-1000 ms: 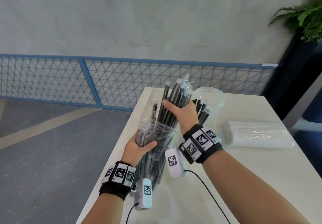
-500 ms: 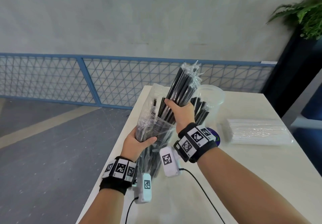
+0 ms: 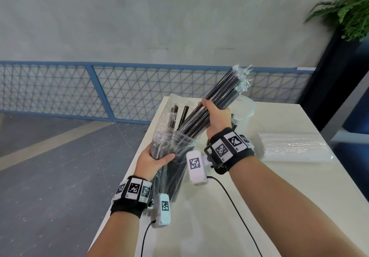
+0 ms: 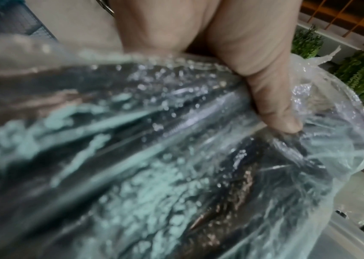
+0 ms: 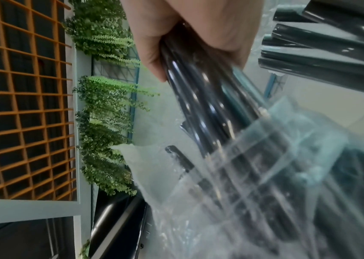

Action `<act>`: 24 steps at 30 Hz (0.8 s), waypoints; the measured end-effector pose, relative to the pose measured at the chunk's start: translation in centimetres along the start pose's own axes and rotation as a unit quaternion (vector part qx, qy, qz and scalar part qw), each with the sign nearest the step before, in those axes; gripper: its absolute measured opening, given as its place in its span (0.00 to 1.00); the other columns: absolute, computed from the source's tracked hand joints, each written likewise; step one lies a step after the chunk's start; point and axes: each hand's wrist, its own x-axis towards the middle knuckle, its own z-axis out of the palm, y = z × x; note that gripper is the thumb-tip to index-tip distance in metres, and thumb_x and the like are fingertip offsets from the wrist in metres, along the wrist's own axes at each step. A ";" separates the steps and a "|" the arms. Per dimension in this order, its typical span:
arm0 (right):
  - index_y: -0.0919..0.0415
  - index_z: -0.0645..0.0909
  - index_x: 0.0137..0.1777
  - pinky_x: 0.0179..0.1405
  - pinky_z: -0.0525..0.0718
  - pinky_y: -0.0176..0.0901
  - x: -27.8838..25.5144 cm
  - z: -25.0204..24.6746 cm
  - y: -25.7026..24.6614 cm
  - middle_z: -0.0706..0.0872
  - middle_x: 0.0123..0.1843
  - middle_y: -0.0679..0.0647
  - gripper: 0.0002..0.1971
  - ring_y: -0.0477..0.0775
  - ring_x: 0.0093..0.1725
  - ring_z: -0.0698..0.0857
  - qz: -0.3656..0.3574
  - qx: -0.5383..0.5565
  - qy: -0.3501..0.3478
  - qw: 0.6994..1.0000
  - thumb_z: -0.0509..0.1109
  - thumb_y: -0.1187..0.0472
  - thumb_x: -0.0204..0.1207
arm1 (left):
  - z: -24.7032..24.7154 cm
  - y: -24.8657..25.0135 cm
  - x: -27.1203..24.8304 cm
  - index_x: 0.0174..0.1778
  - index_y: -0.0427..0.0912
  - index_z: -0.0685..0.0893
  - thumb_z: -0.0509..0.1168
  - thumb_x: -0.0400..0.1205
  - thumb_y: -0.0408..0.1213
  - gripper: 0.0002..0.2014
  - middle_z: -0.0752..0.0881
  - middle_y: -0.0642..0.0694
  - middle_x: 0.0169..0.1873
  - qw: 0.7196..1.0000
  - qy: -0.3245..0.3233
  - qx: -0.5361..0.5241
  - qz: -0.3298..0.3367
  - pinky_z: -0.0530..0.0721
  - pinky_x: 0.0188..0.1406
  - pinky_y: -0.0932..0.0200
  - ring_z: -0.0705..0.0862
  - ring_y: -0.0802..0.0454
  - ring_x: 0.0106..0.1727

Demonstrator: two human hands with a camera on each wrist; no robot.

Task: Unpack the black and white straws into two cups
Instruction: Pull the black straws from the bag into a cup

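Note:
My left hand (image 3: 154,157) grips the clear plastic bag (image 3: 171,144) of black straws at its middle, thumb across the wrinkled film (image 4: 274,112). My right hand (image 3: 216,114) is curled round a bundle of black straws (image 3: 225,90), drawn halfway out of the bag's mouth and slanting up to the right. In the right wrist view the bundle (image 5: 200,98) runs from my fist down into the bag (image 5: 265,175). A clear cup (image 3: 244,112) with black straws in it stands behind my right hand. A pack of white straws (image 3: 293,146) lies on the table to the right.
The white table (image 3: 279,196) has its left edge right under my left wrist, with grey floor beyond. A blue mesh fence (image 3: 79,88) runs behind the table. A dark planter with a fern (image 3: 347,9) stands at the far right. Wrist camera cables trail over the tabletop.
My right hand has pulled the black straw bundle up and to the right, further out of the bag. The left hand has kept its hold on the bag.

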 end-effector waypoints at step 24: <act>0.63 0.77 0.48 0.42 0.86 0.49 1.5 -3.1 -4.2 0.81 0.36 0.55 0.09 0.55 0.36 0.83 -0.102 0.059 0.067 0.991 0.73 0.64 0.70 | -0.8 -0.9 1.7 0.52 0.34 0.81 0.75 0.70 0.33 0.16 0.85 0.38 0.44 0.985 0.151 -0.010 -0.081 0.77 0.45 0.55 0.82 0.44 0.42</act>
